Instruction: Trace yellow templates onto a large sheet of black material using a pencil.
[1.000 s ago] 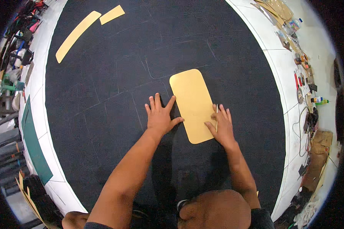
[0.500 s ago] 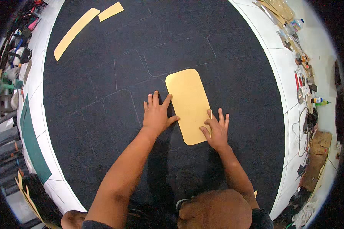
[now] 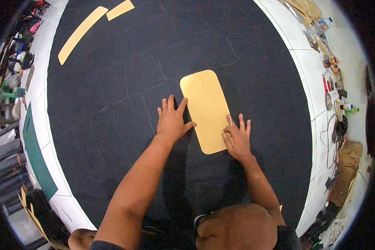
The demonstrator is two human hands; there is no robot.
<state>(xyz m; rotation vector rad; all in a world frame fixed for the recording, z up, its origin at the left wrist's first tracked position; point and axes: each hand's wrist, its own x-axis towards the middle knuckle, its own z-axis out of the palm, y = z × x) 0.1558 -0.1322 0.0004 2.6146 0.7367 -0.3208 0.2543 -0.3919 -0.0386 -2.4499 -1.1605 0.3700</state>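
A yellow rounded rectangular card template lies flat on a wide sheet of black fabric. Thin pale lines are drawn across the cloth. Along the template's left edge, my left hand rests with fingers spread, its index fingertip and thumb touching the card. My right hand is at the lower right edge, pinching a thin yellow stick-like marker between thumb and fingers, with the other fingers stretched out. The marker's tip is too small to make out.
A curved yellow strip and a short yellow piece lie at the far left of the cloth. White tiled floor borders it, with a green sheet on the left. Tools, a plastic bottle and cardboard line the right side.
The view has shifted slightly. My right thumb has drawn in toward the marker at the template's edge. My left hand keeps its place on the left edge.
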